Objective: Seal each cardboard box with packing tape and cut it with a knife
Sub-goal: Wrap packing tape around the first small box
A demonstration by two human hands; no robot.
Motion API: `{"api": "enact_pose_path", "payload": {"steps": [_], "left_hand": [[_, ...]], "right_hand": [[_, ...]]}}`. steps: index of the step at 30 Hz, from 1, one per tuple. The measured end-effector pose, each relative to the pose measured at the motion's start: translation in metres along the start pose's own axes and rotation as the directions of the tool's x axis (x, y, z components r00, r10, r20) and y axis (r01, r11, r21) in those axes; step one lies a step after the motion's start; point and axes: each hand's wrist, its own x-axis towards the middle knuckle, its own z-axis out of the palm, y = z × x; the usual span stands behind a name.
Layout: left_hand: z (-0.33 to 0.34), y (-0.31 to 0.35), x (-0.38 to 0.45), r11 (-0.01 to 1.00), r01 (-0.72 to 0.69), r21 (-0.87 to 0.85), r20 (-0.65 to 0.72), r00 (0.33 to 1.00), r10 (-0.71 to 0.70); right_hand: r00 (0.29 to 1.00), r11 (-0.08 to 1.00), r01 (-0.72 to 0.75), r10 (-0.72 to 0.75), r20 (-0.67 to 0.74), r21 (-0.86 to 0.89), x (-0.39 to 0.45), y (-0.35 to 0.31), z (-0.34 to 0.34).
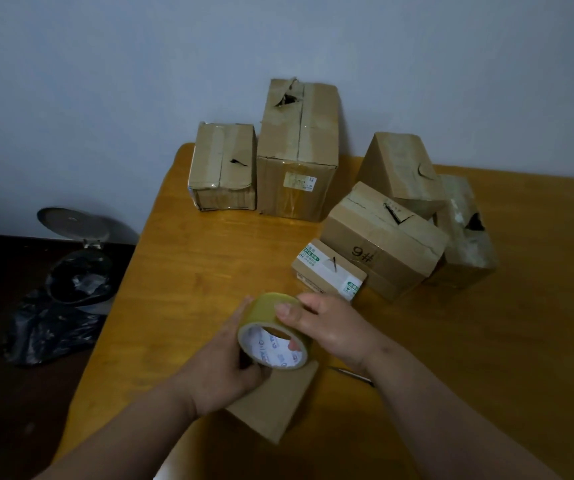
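A yellowish roll of packing tape [268,317] is held above a small plain cardboard box [275,403] near the table's front. My left hand [223,372] grips the roll from the left. My right hand [327,327] holds it from the right, thumb on the outer face, a fingertip showing inside the core. Behind my right wrist a thin dark tool [351,374], perhaps the knife, lies on the table, mostly hidden. Several more boxes stand beyond: a small labelled one [327,270], one marked "9#" [379,244], a tall one [297,150] and others.
The wooden table [209,271] has its left edge running diagonally toward me. On the dark floor to the left stands an open pedal bin [77,271] lined with a black bag. A pale wall rises behind the boxes.
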Motion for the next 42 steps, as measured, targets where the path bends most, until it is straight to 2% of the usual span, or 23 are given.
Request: {"api": "enact_pose_path", "payload": {"steps": [3,5,9,13,17,22,25,27,29,31,34,36,38,42], "left_hand": [[0.004,-0.006,-0.003,0.997,-0.065,0.038,0.022,0.998,0.065],[0.002,-0.014,-0.003,0.997,-0.061,0.042,0.03,0.998,0.06],[0.002,-0.018,-0.004,0.982,-0.078,0.17,0.008,0.997,0.077],[-0.001,-0.011,-0.001,0.986,-0.012,0.167,0.035,0.999,0.007],[-0.004,-0.003,-0.002,0.988,0.061,0.142,0.084,0.994,-0.074],[-0.008,0.006,-0.007,0.985,0.129,0.113,0.115,0.983,-0.142],[-0.011,0.013,-0.008,0.979,0.174,0.108,0.174,0.966,-0.191],[-0.012,0.017,-0.007,0.973,0.204,0.108,0.198,0.955,-0.222],[-0.01,0.019,-0.002,0.96,0.217,0.179,0.155,0.957,-0.245],[-0.002,0.02,0.005,0.934,0.262,0.242,0.049,0.958,-0.282],[0.011,0.02,0.009,0.899,0.339,0.277,-0.094,0.941,-0.326],[0.013,0.015,0.006,0.891,0.337,0.303,-0.144,0.941,-0.307],[0.008,0.009,0.001,0.919,0.319,0.23,-0.166,0.944,-0.286],[-0.012,0.0,-0.011,0.943,0.319,-0.096,-0.075,0.942,-0.327]], "right_hand": [[1.0,0.996,-0.01,0.012,0.025,-0.087,-0.005,-0.009,0.006],[0.998,0.991,-0.003,0.011,0.056,-0.136,-0.012,-0.011,0.009],[0.995,0.998,0.002,0.005,0.105,-0.07,-0.036,-0.007,-0.002],[0.994,0.988,-0.07,0.08,0.073,-0.137,-0.06,0.005,-0.022],[0.977,0.921,-0.183,0.209,0.038,-0.344,-0.073,0.028,-0.031],[0.926,0.86,-0.341,0.378,0.024,-0.38,-0.067,0.069,-0.016],[0.913,0.855,-0.39,0.407,-0.026,-0.342,-0.058,0.087,-0.002],[0.909,0.826,-0.407,0.408,-0.085,-0.389,-0.051,0.094,0.008],[0.915,0.781,-0.396,0.383,-0.131,-0.482,-0.044,0.095,0.017],[0.925,0.759,-0.368,0.355,-0.133,-0.537,-0.039,0.091,0.022],[0.922,0.763,-0.377,0.364,-0.133,-0.525,-0.037,0.087,0.024],[0.925,0.773,-0.374,0.351,-0.146,-0.512,-0.04,0.083,0.027],[0.931,0.772,-0.362,0.327,-0.163,-0.522,-0.043,0.073,0.033],[0.951,0.808,-0.305,0.29,-0.11,-0.503,-0.053,0.034,0.03]]}}
